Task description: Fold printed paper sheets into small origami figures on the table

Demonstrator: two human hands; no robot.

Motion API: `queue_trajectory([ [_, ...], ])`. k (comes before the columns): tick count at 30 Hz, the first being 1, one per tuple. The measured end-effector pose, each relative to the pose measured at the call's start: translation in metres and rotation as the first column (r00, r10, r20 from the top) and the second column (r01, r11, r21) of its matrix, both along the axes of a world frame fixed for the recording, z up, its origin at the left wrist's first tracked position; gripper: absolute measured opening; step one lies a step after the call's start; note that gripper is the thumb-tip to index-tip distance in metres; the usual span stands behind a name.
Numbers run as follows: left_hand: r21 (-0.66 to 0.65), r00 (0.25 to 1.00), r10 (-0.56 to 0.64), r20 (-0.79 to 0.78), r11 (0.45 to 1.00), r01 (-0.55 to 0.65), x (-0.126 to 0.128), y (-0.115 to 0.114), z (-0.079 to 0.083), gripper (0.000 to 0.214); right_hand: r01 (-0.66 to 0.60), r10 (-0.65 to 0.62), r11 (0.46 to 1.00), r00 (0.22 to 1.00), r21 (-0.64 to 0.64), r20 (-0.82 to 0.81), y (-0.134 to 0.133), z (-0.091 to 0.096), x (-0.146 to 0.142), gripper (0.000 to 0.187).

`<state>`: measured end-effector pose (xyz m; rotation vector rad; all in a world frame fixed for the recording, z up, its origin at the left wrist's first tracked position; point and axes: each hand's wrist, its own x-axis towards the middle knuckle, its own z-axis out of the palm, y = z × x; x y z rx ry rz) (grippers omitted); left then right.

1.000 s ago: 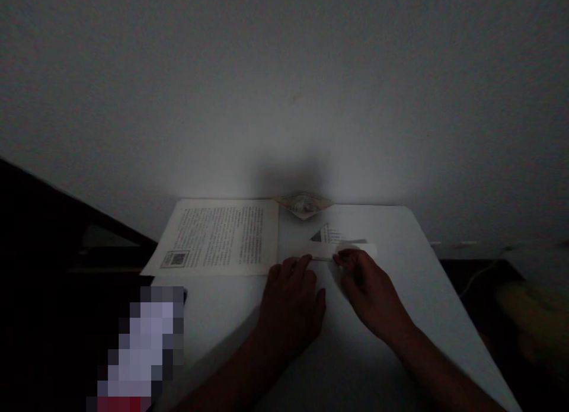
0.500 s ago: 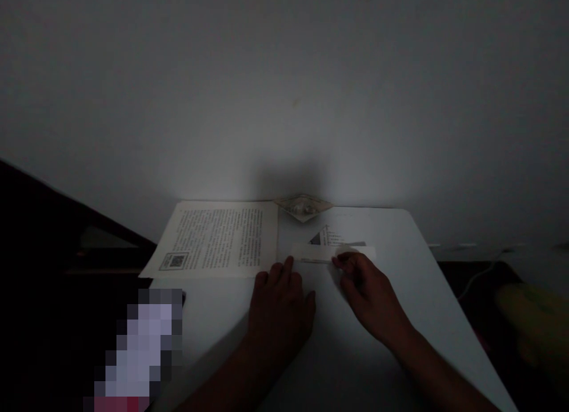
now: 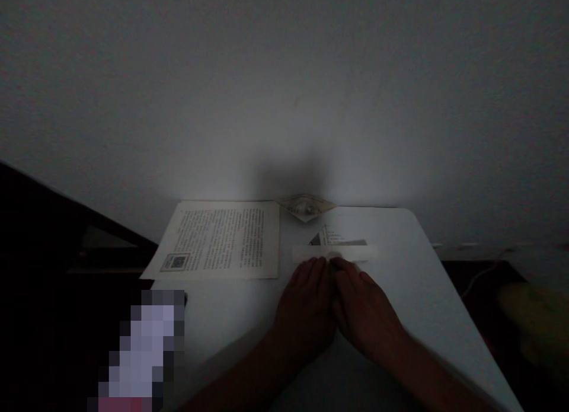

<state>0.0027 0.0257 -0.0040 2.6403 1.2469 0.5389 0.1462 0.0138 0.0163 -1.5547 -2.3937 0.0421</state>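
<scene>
Folded paper (image 3: 340, 251) lies on the white table (image 3: 404, 264): pale strip nearest me, printed, dark-patched point behind. My left hand (image 3: 306, 302) and right hand (image 3: 367, 308) meet at its near edge; can't tell if either grips.

I could not read the small print on the sheet (image 3: 226, 239) at the counter's (image 3: 395, 237) far left corner. The left hand (image 3: 306, 299) and right hand (image 3: 367, 305) hid part of the near edge of the paper strip (image 3: 311, 253). Beyond the counter's right edge, a yellowish shape (image 3: 536, 317) was blurred.
</scene>
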Motion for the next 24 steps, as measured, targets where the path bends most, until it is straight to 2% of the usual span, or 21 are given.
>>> queue_trajectory([
  [7, -0.016, 1.000, 0.022, -0.014, 1.000, -0.022, 0.002, -0.003, 0.003, 0.058, -0.016, 0.014, 1.000, 0.996, 0.022, 0.092, 0.002, 0.003, 0.002, 0.029],
  [15, -0.044, 0.998, 0.069, 0.001, 0.997, -0.069, 0.003, -0.005, 0.007, 0.060, 0.011, -0.013, 1.000, 0.992, 0.016, 0.128, -0.005, 0.001, 0.024, 0.022],
  [24, -0.024, 0.995, 0.091, 0.029, 0.996, -0.090, 0.003, -0.004, 0.009, 0.057, 0.150, -0.155, 0.988, 0.974, 0.038, 0.168, -0.012, -0.001, 0.052, 0.015],
])
